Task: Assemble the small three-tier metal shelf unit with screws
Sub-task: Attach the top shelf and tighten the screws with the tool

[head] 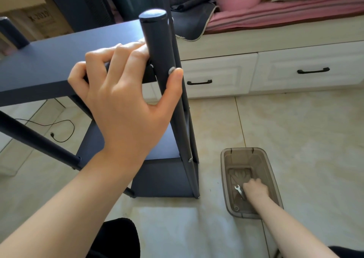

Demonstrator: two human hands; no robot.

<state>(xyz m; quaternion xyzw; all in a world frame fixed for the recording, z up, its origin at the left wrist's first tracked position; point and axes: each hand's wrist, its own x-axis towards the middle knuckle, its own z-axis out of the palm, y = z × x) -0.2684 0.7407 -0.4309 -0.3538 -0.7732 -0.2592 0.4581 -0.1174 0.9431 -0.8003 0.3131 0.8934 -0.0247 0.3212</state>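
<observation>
Left hand (pixel 126 92) gripping shelf post (pixel 157 47) (thumb by screw (pixel 171 71)), right hand (pixel 256 188) seemingly on wrench (pixel 239 191)

A matt, dark-blue metal shelf unit (pixel 49 60) with a dull silver screw (pixel 171 70) stands on glossy, marbled floor tiles (pixel 295 129); a translucent smoky plastic bin (pixel 275 181) holds a shiny metal wrench (pixel 238 190).

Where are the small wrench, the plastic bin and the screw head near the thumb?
wrench (pixel 239 191): head view, on its shaft.
plastic bin (pixel 224 171): head view, on its left wall.
screw head (pixel 171 70): head view, on its round face.
</observation>
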